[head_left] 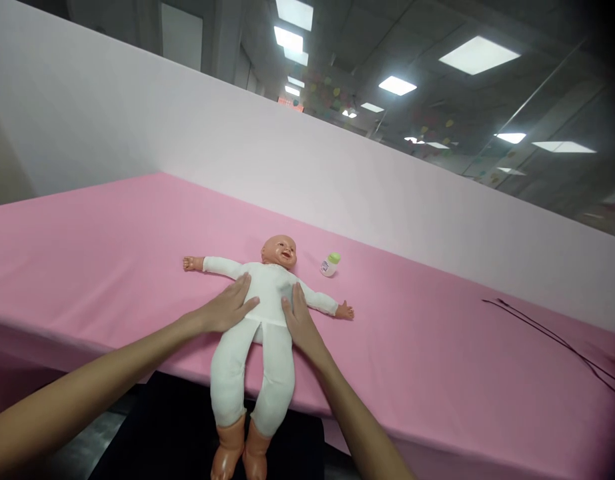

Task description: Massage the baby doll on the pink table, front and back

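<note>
A baby doll (270, 293) with a white cloth body lies face up on the pink-covered table, arms spread wide and legs hanging over the front edge. On the left side of its torso rests my left hand (231, 307), fingers stretched out and thumb toward the belly. My right hand (301, 320) lies flat along the other side of the torso, its fingers pointing up toward the doll's shoulder. Both palms touch the doll from its sides without wrapping round it. A small bottle (330, 265) with a light green cap stands beyond the doll's right-hand arm in view.
The pink table cover (437, 360) stretches to both sides. Thin black cables (552, 340) lie at the far right. A low white partition (307, 170) runs along the back of the table. Below the front edge, dark clothing (172, 427) shows under the doll's legs.
</note>
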`<state>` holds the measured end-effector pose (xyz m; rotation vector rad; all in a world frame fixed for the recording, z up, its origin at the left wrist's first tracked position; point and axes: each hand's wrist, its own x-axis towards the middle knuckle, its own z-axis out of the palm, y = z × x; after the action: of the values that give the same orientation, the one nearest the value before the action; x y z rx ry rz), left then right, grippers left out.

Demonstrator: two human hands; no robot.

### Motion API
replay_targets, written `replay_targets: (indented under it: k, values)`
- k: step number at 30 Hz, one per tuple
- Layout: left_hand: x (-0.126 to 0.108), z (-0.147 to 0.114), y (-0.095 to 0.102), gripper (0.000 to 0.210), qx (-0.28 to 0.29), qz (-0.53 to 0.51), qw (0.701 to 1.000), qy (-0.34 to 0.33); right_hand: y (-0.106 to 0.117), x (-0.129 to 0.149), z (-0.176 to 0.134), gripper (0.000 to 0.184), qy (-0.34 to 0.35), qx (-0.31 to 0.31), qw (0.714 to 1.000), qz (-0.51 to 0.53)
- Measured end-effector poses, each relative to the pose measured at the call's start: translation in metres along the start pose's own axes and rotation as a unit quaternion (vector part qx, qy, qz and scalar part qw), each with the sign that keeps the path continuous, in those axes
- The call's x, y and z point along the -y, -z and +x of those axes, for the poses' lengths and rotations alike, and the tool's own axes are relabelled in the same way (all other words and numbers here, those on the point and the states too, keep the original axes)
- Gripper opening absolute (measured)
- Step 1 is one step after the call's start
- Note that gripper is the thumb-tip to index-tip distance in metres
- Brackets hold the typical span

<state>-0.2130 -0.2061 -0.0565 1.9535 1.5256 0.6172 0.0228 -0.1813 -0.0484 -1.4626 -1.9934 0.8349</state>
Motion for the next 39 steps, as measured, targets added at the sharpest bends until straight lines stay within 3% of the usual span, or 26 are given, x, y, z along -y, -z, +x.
replay_targets:
  k: [4, 8, 11, 16, 21, 24, 27, 32, 36, 39]
  values:
    - [-0.019, -0.027, -0.002, 0.091, 0.008, 0.006, 0.999, -0.031, 0.001, 0.016, -0.016, 0.093, -0.018, 0.035, 0.999, -0.038]
    - [-0.044, -0.007, -0.010, 0.085, -0.009, 0.033, 0.995, -0.097, -0.005, 0.031, 0.000, 0.078, 0.068, 0.072, 0.992, -0.076]
    - [-0.048, 0.023, -0.015, 0.082, -0.051, 0.046, 0.994, -0.089, -0.010, 0.031, 0.024, 0.069, 0.114, 0.024, 0.990, -0.076]
    - [-0.024, 0.043, -0.012, 0.091, -0.076, 0.034, 0.995, -0.055, -0.009, 0.009, 0.039, 0.076, 0.059, -0.051, 0.997, -0.011]
    - [-0.005, 0.008, -0.002, 0.087, -0.050, 0.046, 0.997, -0.043, -0.001, -0.001, 0.010, 0.092, 0.014, -0.027, 1.000, 0.005]
    - [-0.011, -0.020, 0.001, 0.088, -0.009, 0.030, 0.999, -0.029, 0.002, 0.008, -0.016, 0.095, -0.016, 0.019, 1.000, -0.011]
    - [-0.029, -0.029, -0.002, 0.089, 0.015, 0.034, 0.998, -0.054, 0.000, 0.021, -0.026, 0.092, -0.001, 0.054, 0.998, -0.039]
    - [-0.045, 0.012, -0.012, 0.078, -0.018, 0.061, 0.993, -0.095, -0.004, 0.024, 0.007, 0.073, 0.121, 0.063, 0.988, -0.076]
    - [-0.031, 0.043, -0.010, 0.088, -0.055, 0.038, 0.996, -0.060, -0.001, 0.004, 0.035, 0.080, 0.068, -0.015, 0.997, -0.020]
    - [-0.019, 0.042, -0.002, 0.094, -0.079, 0.021, 0.997, -0.018, 0.000, -0.010, 0.038, 0.088, 0.023, -0.067, 0.997, 0.031]
